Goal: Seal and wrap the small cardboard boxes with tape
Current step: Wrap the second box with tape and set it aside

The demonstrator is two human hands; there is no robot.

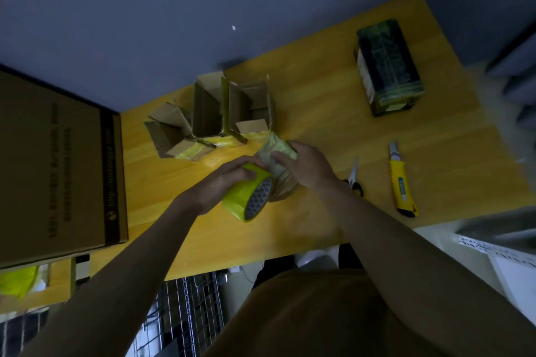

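The left hand [222, 180] curls over the tape roll [249, 195], gripping it; the right hand [307, 165] seems to clasp 1 small box [277, 153], fingers wrapped over its top.

Yellow utility knife [401, 180] beside scissors [354, 178] on wooden table [319, 113].

Left hand [222, 180] curled round tape roll [249, 195]; right hand [309, 165] just beside roll (fingers bent), gripping box [275, 153].

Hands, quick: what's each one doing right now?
Left hand: grips the yellow tape roll.
Right hand: holds the small taped box, fingers curled over it.
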